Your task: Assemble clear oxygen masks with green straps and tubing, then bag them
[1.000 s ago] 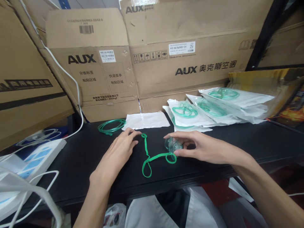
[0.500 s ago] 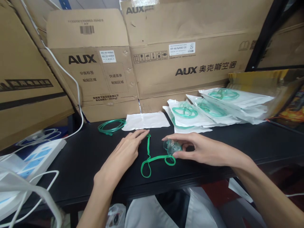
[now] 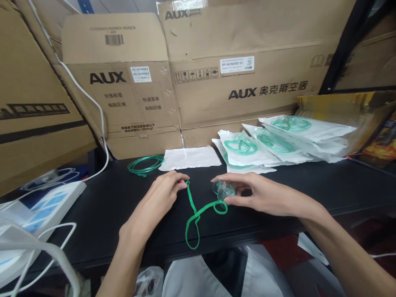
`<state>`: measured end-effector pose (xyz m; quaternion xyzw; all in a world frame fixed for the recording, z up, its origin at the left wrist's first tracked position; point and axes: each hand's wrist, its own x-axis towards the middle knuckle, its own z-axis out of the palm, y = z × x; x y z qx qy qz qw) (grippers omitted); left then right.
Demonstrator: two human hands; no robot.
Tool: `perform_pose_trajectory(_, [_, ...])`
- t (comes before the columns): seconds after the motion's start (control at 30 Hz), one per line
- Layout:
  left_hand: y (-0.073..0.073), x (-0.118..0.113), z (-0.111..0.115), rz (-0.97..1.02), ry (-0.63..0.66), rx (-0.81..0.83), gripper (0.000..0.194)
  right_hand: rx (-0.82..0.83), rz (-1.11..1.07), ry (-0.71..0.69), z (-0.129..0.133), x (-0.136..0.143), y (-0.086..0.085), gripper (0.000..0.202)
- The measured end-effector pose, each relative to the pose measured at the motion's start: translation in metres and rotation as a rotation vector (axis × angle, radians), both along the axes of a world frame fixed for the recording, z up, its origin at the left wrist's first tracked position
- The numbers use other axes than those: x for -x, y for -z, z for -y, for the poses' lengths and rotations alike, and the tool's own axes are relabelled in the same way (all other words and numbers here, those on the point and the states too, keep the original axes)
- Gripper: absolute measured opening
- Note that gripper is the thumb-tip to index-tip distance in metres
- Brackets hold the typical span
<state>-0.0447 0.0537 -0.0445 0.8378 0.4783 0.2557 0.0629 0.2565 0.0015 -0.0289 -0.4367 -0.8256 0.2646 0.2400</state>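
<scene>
My left hand [image 3: 163, 192] pinches one end of a green elastic strap [image 3: 191, 199] between thumb and fingers. The strap runs down the black table, makes a loop near the front edge, and curls up to a clear plastic mask [image 3: 225, 191]. My right hand [image 3: 250, 189] is closed around that small mask, thumb below and fingers above, so part of it is hidden. Behind my left hand lies a coil of green tubing [image 3: 145, 166]. A white pouch [image 3: 192, 158] rests flat beside the coil.
Several white packs with green tubing [image 3: 247, 150] are piled at the back right. Cardboard boxes [image 3: 130, 99] stand along the back. A white power strip [image 3: 46, 214] with cables lies on the left. The black table [image 3: 102, 214] ends close in front of me.
My left hand has drawn back slightly to the left and now pinches the strap's end. The strap's loop has shifted toward the front edge. My right hand has barely moved.
</scene>
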Motion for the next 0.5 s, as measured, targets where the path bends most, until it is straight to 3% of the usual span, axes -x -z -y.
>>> perform_pose_trajectory(0.23, [-0.027, -0.014, 0.024, 0.163, 0.002, -0.018, 0.022, -0.054, -0.070, 0.130, -0.005, 0.004, 0.002, 0.048])
perform_pose_trajectory(0.5, [-0.032, -0.027, 0.035, 0.288, 0.069, 0.061, 0.027, 0.025, -0.368, 0.013, -0.002, 0.015, -0.003, 0.035])
